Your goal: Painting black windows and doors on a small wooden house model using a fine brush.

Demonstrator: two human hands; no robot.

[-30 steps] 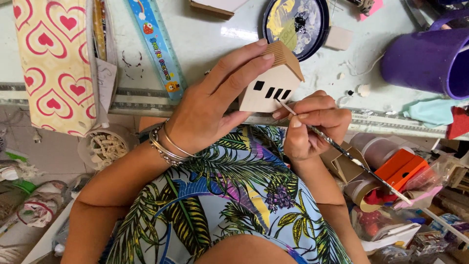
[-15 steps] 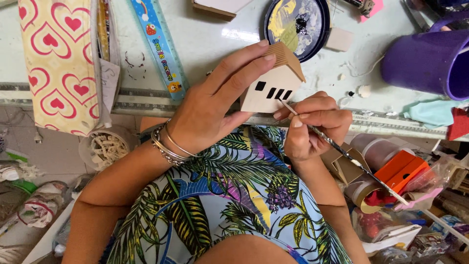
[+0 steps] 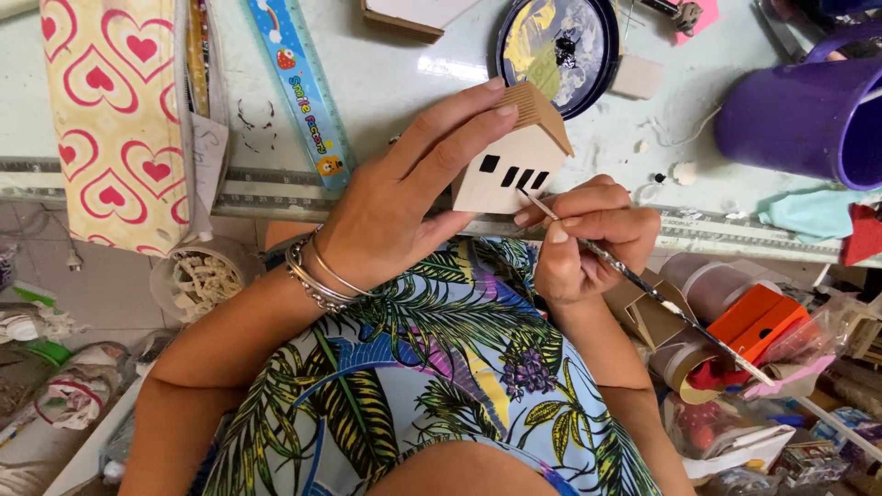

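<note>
One cream cardboard house | brown ridged roof | black windows

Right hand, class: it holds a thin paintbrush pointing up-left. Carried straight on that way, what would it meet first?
Probably the small model house: the right hand aims the paintbrush at its cream wall, by the black windows.

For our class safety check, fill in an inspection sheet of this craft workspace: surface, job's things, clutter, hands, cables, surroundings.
Surface: pale table, flecked with scraps.
Job's things: small cardboard house, thin paintbrush tip at its black windows.
Clutter: paint-smeared round palette, blue ruler, heart-print bag, purple bucket.
Hands: left hand grips the house; right hand holds the brush.
Cables: nothing seen.
Surroundings: tape rolls, orange box and packets below the table edge.
</note>
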